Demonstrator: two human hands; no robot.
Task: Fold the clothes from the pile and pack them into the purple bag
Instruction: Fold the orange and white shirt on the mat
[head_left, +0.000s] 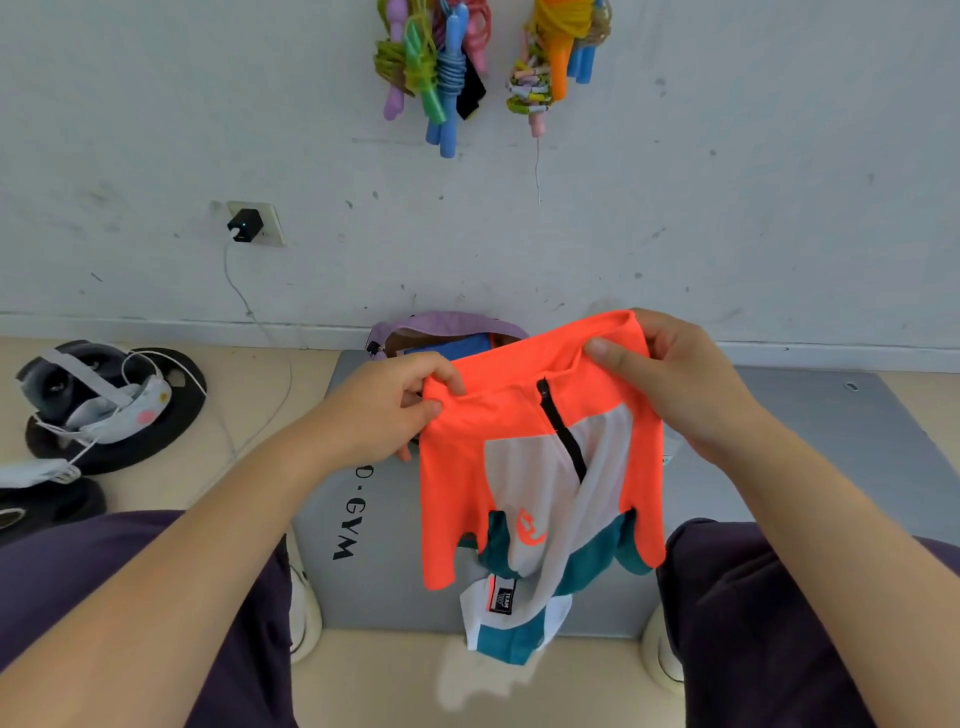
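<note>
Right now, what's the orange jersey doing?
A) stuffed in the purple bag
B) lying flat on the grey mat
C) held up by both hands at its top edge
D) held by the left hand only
C: the left hand and right hand each pinch the top edge of the orange jersey, which hangs above the grey mat, in front of the purple bag.
</note>
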